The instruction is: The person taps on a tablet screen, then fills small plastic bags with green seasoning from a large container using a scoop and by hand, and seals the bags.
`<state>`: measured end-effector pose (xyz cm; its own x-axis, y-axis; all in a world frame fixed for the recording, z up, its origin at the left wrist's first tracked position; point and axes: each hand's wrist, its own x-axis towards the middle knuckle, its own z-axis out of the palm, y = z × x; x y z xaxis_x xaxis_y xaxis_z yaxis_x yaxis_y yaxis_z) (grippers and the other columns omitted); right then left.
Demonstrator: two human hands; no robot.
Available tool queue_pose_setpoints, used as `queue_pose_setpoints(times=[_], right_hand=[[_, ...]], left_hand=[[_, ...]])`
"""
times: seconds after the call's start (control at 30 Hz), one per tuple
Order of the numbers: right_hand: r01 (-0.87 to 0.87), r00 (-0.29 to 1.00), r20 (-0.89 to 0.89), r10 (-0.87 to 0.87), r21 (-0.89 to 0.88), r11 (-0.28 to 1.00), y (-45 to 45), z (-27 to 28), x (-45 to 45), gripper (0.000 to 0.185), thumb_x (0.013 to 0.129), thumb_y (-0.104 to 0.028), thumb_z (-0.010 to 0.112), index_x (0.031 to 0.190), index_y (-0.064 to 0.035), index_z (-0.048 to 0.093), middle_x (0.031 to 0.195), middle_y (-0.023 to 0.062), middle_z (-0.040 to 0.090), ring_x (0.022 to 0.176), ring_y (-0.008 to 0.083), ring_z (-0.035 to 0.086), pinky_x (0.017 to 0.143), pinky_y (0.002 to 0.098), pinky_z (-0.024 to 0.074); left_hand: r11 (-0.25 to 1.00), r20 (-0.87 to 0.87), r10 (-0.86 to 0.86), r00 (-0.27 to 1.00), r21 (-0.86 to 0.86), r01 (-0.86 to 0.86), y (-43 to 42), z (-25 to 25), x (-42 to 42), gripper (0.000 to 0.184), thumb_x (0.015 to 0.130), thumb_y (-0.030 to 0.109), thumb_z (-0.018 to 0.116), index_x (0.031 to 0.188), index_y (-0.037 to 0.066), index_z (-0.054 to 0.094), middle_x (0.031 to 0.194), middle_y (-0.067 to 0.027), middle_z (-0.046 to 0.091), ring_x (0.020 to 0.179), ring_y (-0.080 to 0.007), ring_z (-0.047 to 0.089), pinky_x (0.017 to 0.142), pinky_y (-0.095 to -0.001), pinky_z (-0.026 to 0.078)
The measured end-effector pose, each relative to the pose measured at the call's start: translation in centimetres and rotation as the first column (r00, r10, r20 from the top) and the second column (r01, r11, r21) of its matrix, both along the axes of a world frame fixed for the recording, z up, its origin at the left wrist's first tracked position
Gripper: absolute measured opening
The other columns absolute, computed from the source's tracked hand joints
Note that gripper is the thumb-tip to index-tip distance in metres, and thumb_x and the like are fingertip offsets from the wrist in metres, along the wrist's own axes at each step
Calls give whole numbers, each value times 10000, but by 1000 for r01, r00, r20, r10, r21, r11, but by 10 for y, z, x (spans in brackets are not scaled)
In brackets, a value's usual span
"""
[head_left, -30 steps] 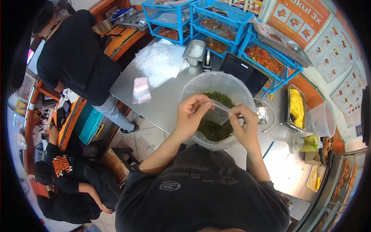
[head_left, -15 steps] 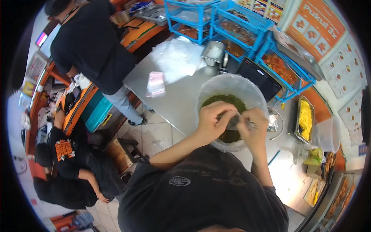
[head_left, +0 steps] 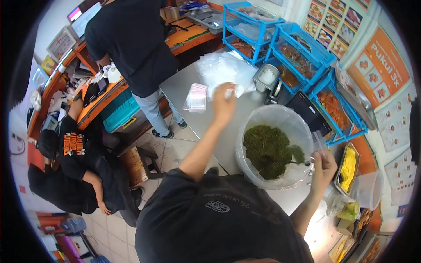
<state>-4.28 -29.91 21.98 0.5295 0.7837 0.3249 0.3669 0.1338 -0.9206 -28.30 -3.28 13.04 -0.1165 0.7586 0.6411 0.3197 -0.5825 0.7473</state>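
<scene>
A small clear bag [head_left: 320,141] is pinched in the nearly closed grip of the right hand [head_left: 323,167], beside the lined tub [head_left: 302,125] of chopped greens [head_left: 266,151] on the desk [head_left: 186,127]. The left hand [head_left: 224,104] is loosely curled over plastic sheets [head_left: 215,65], near pink-edged packets [head_left: 196,98]; whether anything is gripped there cannot be told.

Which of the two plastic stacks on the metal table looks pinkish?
The smaller stack; the larger, spread-out pile beside it looks whitish.
</scene>
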Motion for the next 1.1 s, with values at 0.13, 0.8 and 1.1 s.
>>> queue_pose_setpoints(times=[0.13,0.8,1.1], right_hand=[[231,965,125,-232,19,973,-15,-11,74,63,922,-47,605,941,12,619,878,27,617,802,103,576,724,232,453],[-171,958,237,161,24,985,18,13,-41,254,982,-179,511,990,61,592,1121,184,636,1228,240,503,983,380,396],[-278,948,-149,281,38,960,15,5,-68,120,969,-115,540,969,0,574,883,75,637,756,110,561,618,206,388]], left_hand=[[885,-399,338,852,-173,-432,72,-92,-74,171,806,109,633,955,80,711,1084,-132,630,1063,-321,542,907,-423,420],[914,320,-403,858,83,398,-78,90,18,158,708,150,799,689,124,644,1202,-101,533,1217,-309,424,1044,-423,292],[795,227,-607,762,143,590,-141,89,50,194,750,133,743,693,89,563,1123,-84,536,1158,-286,440,1006,-430,299]])
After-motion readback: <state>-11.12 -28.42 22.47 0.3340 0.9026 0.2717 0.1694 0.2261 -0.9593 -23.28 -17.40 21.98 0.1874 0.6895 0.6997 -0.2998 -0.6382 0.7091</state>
